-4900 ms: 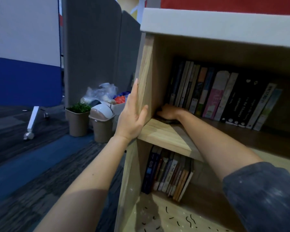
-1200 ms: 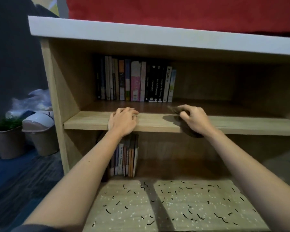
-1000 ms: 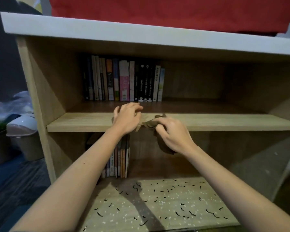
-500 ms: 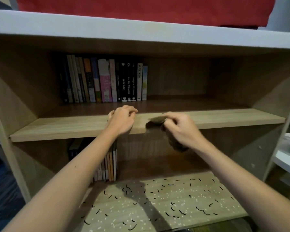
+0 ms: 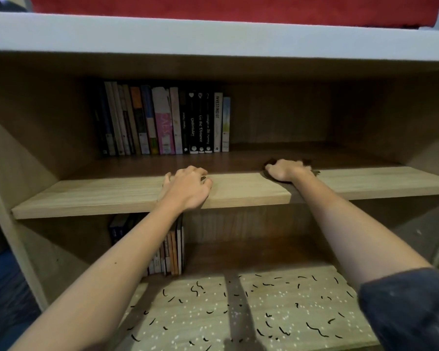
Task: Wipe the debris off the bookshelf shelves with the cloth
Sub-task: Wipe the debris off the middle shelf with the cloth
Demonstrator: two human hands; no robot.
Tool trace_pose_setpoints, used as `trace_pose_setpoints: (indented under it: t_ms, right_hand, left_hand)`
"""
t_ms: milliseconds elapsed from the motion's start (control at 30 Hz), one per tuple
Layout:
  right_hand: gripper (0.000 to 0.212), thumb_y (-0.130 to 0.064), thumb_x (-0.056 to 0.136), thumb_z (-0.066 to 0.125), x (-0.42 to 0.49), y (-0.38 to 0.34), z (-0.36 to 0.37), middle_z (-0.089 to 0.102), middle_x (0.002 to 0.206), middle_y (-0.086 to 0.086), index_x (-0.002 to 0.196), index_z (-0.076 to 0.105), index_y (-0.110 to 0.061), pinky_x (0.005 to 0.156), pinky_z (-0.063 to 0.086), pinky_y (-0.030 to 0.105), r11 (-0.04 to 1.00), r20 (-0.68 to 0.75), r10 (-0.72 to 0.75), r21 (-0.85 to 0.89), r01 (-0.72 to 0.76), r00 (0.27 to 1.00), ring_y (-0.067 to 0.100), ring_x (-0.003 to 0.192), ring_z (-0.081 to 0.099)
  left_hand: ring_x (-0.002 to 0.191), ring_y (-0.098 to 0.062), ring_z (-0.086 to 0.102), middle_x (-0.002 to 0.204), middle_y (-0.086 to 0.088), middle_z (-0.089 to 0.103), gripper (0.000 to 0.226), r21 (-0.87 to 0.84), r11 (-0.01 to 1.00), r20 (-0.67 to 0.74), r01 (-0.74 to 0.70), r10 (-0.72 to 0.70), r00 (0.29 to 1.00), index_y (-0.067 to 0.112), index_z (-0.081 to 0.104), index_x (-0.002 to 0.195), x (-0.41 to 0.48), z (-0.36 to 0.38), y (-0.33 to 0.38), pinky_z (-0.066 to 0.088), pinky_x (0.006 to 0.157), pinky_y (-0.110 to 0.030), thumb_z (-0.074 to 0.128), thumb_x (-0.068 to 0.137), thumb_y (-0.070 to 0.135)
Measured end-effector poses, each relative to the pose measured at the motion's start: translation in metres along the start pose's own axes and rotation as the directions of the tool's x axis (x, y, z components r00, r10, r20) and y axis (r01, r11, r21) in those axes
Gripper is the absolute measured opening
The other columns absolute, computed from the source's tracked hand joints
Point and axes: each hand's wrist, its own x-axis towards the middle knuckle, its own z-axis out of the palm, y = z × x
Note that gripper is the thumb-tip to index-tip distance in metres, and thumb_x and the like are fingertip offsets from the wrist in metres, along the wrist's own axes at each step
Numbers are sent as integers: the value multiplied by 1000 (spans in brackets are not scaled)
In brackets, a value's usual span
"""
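Left grip: the left hand [image 5: 188, 190] rests at the front edge of the light wooden middle shelf [image 5: 99, 196], fingers loosely bent, holding nothing.
Right grip: the right hand [image 5: 285, 171] curls over the dark brown cloth [image 5: 311, 166], pressing it onto the same shelf, right of centre.
Open room: the board runs on rightwards to the side panel; a row of upright books [image 5: 162, 122] stands at the back left.
Pale lower shelf [image 5: 360, 323]: black squiggly and white speck debris [image 5: 314, 329] is scattered across its front.

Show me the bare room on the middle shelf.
Middle shelf: bare between the book row and the right wall, behind the right hand and cloth; also the front strip left of the left hand. Crowded at back left, with books.
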Motion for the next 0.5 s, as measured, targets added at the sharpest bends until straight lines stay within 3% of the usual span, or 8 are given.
trace_pose_setpoints:
  t_ms: [133, 267, 400, 500]
  right_hand:
    - [58, -48, 96, 31, 4, -33, 7, 39, 145, 13, 139, 39, -11, 103, 30, 37, 951, 75, -294, 125, 284, 953, 31, 128, 39]
    - [37, -33, 92, 45, -23, -42, 13, 57, 125, 8, 126, 52, -20, 80, 37, 27, 813, -12, -560, 187, 552, 828, 22, 107, 52]
    - [25, -22, 88, 51, -84, -33, 13, 66, 100, 2, 112, 60, -23, 71, 43, 25, 674, -132, -675, 291, 679, 726, 13, 85, 59]
    - [25, -16, 87, 53, -131, -19, 13, 64, 103, -5, 109, 61, -26, 75, 47, 24, 597, -173, -728, 316, 738, 663, 8, 87, 59]
  left_hand:
    - [131, -23, 36, 144, -1, 40, 45, -63, 997, 5, 34, -33, 999, 22, 44, 136, 1, -1, -1, 23, 108, -45, 35, 96, 39]
    - [131, -22, 35, 143, -2, 42, 44, -66, 997, -27, 44, -46, 999, 21, 46, 135, 1, -2, 0, 20, 110, -45, 35, 96, 36]
    - [130, -21, 37, 139, -2, 47, 38, -130, 991, -95, 7, -20, 995, 20, 52, 129, -4, -5, 0, 19, 111, -41, 34, 98, 31]
    - [130, -18, 36, 136, 2, 50, 33, -227, 973, -171, -49, 9, 985, 22, 56, 124, -15, -13, -3, 13, 114, -42, 36, 99, 26]
